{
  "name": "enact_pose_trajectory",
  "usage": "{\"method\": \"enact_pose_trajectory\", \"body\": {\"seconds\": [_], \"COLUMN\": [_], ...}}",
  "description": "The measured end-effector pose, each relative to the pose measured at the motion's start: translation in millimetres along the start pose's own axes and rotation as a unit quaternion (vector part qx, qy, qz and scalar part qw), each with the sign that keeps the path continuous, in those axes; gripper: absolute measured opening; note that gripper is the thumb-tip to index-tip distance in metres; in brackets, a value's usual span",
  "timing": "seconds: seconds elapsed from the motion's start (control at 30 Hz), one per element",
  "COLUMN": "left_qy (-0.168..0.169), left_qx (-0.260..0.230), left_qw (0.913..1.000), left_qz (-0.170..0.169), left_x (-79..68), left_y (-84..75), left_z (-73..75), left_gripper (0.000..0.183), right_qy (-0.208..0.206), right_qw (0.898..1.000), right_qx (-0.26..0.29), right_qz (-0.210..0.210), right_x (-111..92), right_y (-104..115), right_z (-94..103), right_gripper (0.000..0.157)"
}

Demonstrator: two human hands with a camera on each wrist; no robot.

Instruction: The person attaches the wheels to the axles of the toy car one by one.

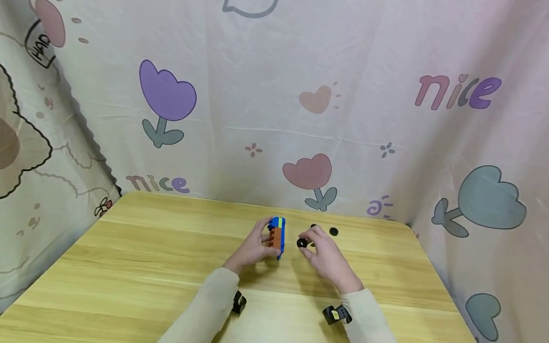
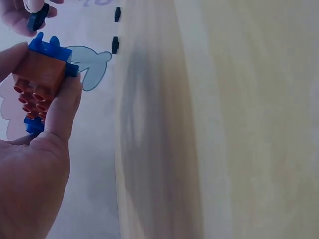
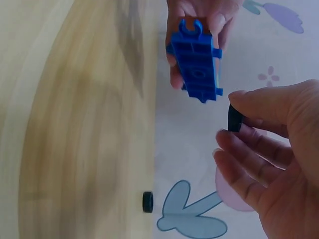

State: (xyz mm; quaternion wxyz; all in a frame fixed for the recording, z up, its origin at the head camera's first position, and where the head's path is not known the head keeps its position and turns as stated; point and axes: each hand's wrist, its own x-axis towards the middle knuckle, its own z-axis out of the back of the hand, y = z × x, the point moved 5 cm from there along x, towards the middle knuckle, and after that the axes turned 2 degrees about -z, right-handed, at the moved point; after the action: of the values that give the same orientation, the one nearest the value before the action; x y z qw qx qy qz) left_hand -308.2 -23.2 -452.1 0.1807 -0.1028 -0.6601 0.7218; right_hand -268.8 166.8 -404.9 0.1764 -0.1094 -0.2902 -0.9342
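My left hand (image 1: 250,248) grips a small toy-brick vehicle (image 1: 277,236) by its sides, held up over the table. The vehicle has orange bricks with round studs on a blue base. Its underside faces the right wrist view, where the blue base (image 3: 198,73) shows short axle pegs on its sides and a hook at one end. To the right of it, my right hand (image 1: 329,257) pinches a black toy wheel (image 3: 234,119) between thumb and fingers. A gap separates this wheel from the vehicle.
Behind the right hand, another black wheel (image 1: 333,231) lies on the wooden table (image 1: 171,247), and a further one (image 1: 313,225) is partly hidden by the fingers. A printed curtain (image 1: 257,95) hangs along the table's back edge.
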Motion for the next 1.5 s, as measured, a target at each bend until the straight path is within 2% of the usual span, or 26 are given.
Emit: {"method": "enact_pose_trajectory", "body": {"seconds": [0.17, 0.37, 0.47, 0.8, 1.1, 1.5], "left_qy": [0.002, 0.017, 0.017, 0.023, 0.035, 0.04], "left_qx": [-0.039, -0.095, -0.107, -0.121, -0.13, -0.126], "left_qw": [0.9992, 0.9951, 0.9935, 0.9906, 0.9874, 0.9874], "left_qz": [-0.011, -0.024, -0.033, -0.059, -0.082, -0.087], "left_x": [-3.3, -5.4, -6.4, -9.1, -10.0, -11.3], "left_y": [-0.7, -1.2, -2.1, -2.3, -4.4, -6.1], "left_z": [-2.1, -5.0, -6.6, -11.3, -15.6, -15.6], "left_gripper": [0.095, 0.094, 0.094, 0.093, 0.091, 0.092], "right_qy": [0.004, 0.012, 0.014, 0.009, 0.004, 0.013], "right_qw": [1.0, 0.997, 0.996, 0.995, 0.996, 0.996], "right_qx": [0.019, 0.058, 0.064, 0.071, 0.049, 0.058], "right_qz": [0.006, 0.042, 0.055, 0.073, 0.074, 0.069], "right_x": [-4, -7, -8, -10, -11, -9], "right_y": [12, 24, 30, 36, 34, 33], "right_z": [1.1, -0.4, -1.2, -4.8, -9.2, -11.7], "right_gripper": [0.029, 0.031, 0.032, 0.03, 0.031, 0.033]}}
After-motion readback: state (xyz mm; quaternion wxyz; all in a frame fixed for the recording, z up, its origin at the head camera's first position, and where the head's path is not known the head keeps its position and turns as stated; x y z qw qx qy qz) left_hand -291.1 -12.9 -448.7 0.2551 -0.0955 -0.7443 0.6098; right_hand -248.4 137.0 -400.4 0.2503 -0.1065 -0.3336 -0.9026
